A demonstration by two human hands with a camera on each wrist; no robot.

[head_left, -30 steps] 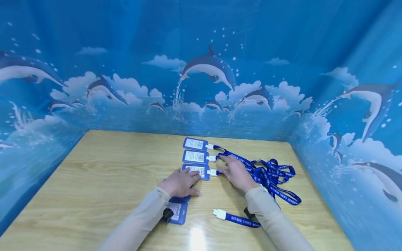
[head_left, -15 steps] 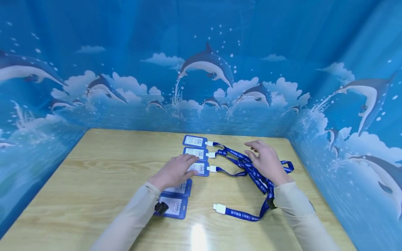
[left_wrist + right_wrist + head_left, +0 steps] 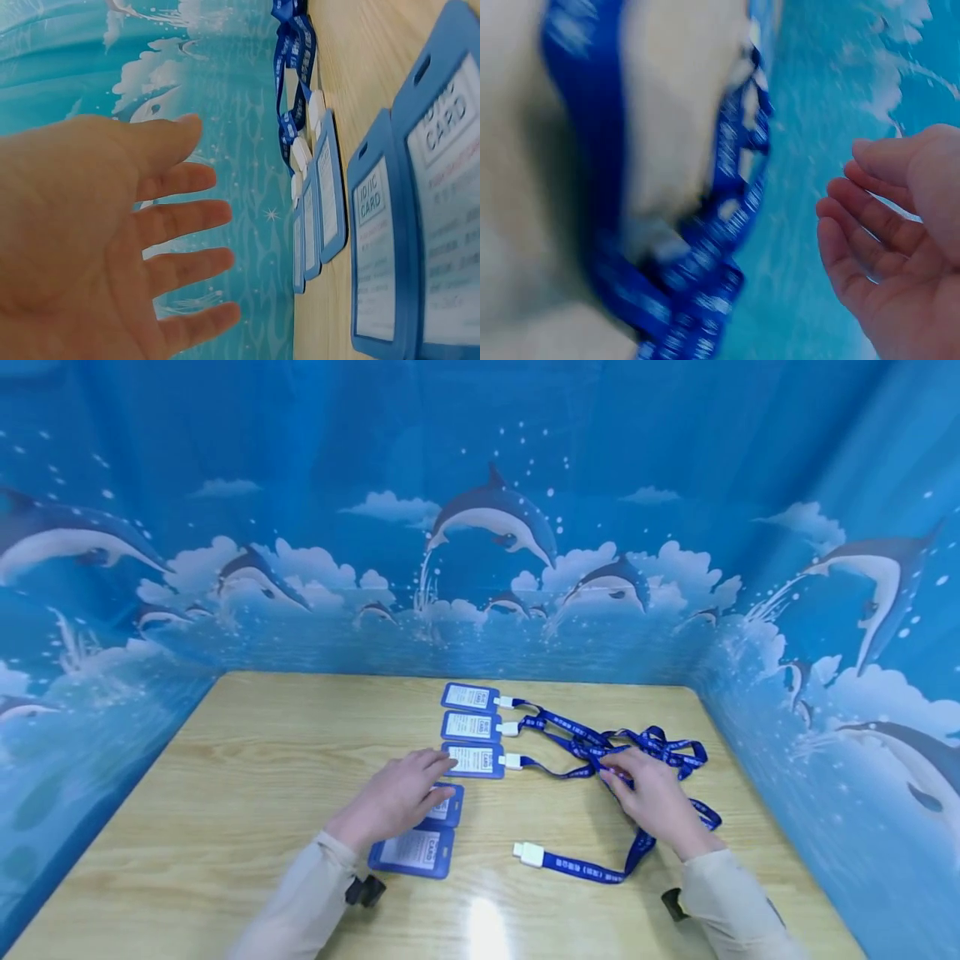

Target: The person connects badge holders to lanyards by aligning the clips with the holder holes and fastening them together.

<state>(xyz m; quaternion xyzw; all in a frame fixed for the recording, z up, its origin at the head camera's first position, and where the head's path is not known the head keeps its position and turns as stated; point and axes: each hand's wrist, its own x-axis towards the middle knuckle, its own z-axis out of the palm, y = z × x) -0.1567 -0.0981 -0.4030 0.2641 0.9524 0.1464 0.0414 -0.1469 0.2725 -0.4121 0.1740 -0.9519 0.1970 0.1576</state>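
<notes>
My left hand (image 3: 397, 797) hovers with fingers spread over two loose blue card holders, partly covering the upper one (image 3: 448, 806); the lower one (image 3: 412, 852) lies nearer the front. In the left wrist view that hand (image 3: 112, 232) holds nothing. Beyond it, three card holders lie in a column, the nearest (image 3: 476, 760) under white clips on blue lanyards. My right hand (image 3: 660, 797) is over the tangled blue lanyards (image 3: 588, 743), fingers loosely bent. The right wrist view shows this hand (image 3: 900, 232) with nothing between thumb and fingers.
A loose lanyard end with a white clip (image 3: 531, 854) lies toward the front of the wooden table (image 3: 247, 760). A blue curtain with dolphins (image 3: 480, 568) stands along the back and sides.
My left hand has drawn back from the clipped card holders toward the loose ones. My right hand moved right from the clips, then lowered over the lanyards.
</notes>
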